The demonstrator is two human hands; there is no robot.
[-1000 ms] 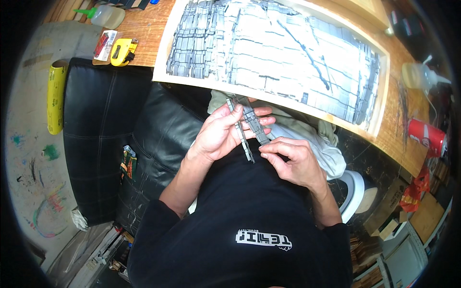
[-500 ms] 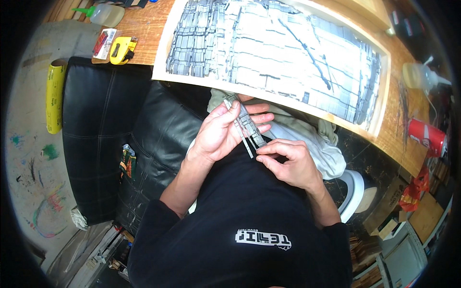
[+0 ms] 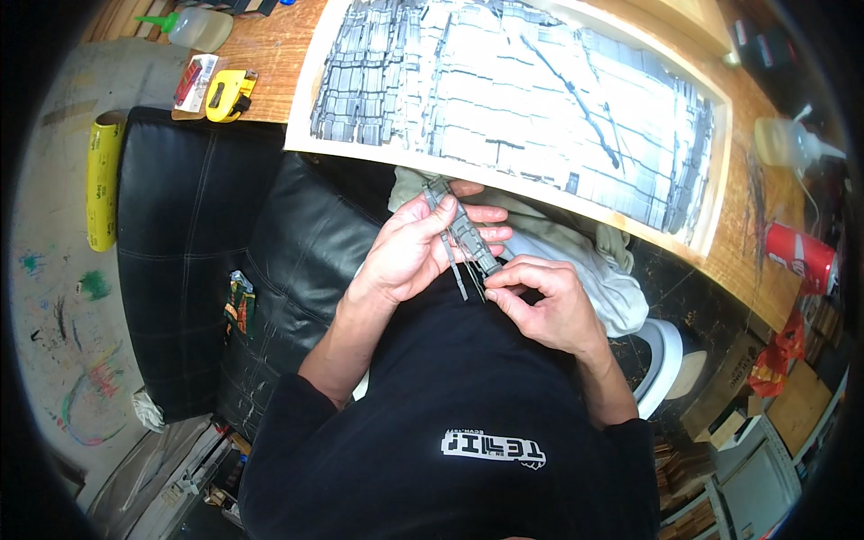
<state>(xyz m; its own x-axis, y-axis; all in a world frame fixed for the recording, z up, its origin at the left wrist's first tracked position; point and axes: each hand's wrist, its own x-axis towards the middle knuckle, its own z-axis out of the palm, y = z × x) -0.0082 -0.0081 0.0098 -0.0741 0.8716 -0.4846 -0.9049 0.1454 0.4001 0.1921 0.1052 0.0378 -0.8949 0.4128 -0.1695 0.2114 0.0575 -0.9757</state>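
Above my lap, my left hand (image 3: 399, 252) holds a narrow grey segmented piece (image 3: 471, 236). The thumb presses on its upper part while the fingers spread behind it. A thin grey strip (image 3: 456, 270) hangs alongside, angled away from the piece's lower end. My right hand (image 3: 551, 304) has thumb and forefinger pinched at that lower end; what exactly sits between the fingertips is too small to make out. Just beyond the hands is a pale wooden frame (image 3: 504, 178), filled with rows of similar grey pieces (image 3: 369, 85), with thin dark sticks lying on top.
The frame rests on a wooden table (image 3: 270, 49). At the left stand a yellow tape measure (image 3: 231, 94) and a green-tipped bottle (image 3: 200, 29); at the right, a red can (image 3: 801, 258) and another squeeze bottle (image 3: 792, 144). A black couch (image 3: 171, 207) lies to the left.
The grey piece has turned slightly in my left hand, and the thin strip's lower end has swung a little left. My right fingertips have shifted slightly at the lower end.
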